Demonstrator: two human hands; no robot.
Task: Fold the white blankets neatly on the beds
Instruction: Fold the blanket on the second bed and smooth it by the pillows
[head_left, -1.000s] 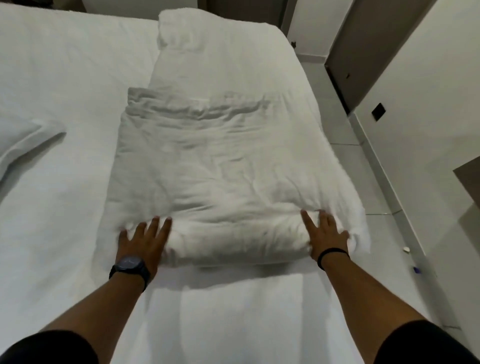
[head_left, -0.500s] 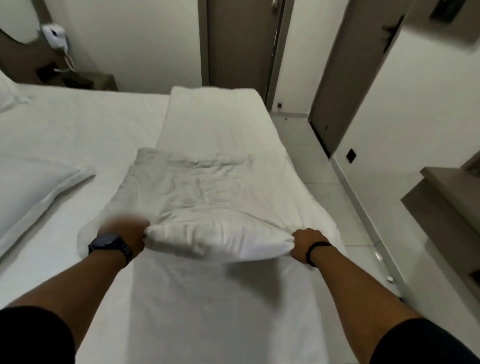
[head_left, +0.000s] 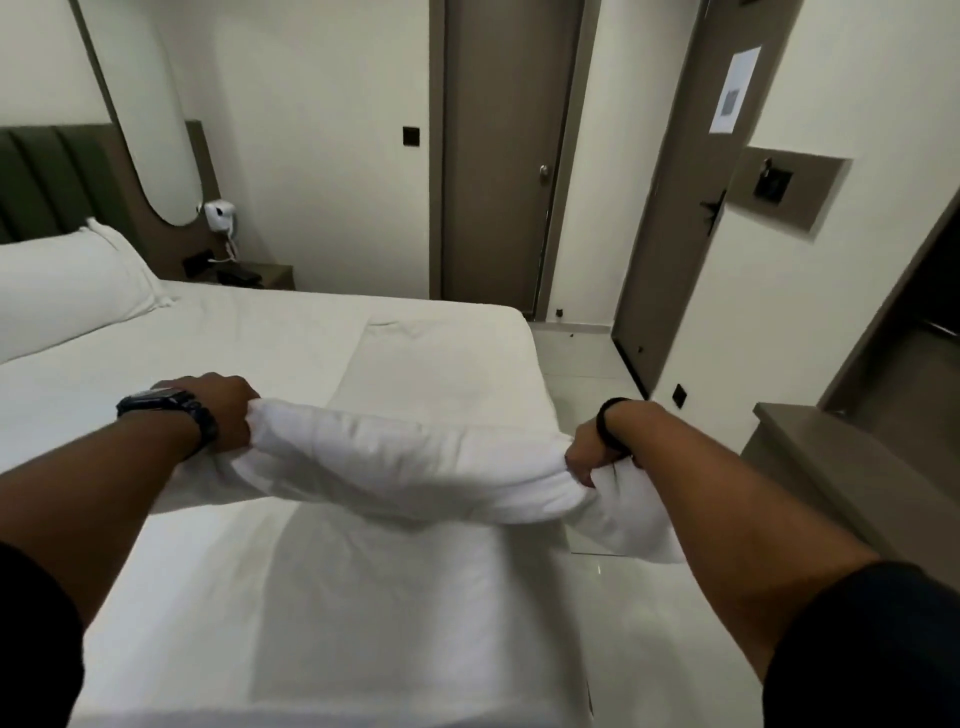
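Observation:
The white blanket (head_left: 410, 462) lies along the right side of the bed (head_left: 260, 353). Its folded near end is lifted off the mattress and stretched between my hands. My left hand (head_left: 218, 415), with a dark watch at the wrist, is closed on the left corner. My right hand (head_left: 592, 452), with a black band at the wrist, is closed on the right corner, and a loose flap hangs below it over the floor. The far part of the blanket lies flat toward the bed's far edge.
A white pillow (head_left: 67, 291) leans at the green headboard on the left. A nightstand (head_left: 260, 273) and wall-mounted hair dryer (head_left: 221, 213) stand behind the bed. Two doors (head_left: 498, 156) face me. A shelf (head_left: 831, 467) juts out at right over the tiled floor (head_left: 587, 358).
My hands went from resting flat on the folded blanket to gripping its near corners and lifting it. The view has tilted up toward the doors.

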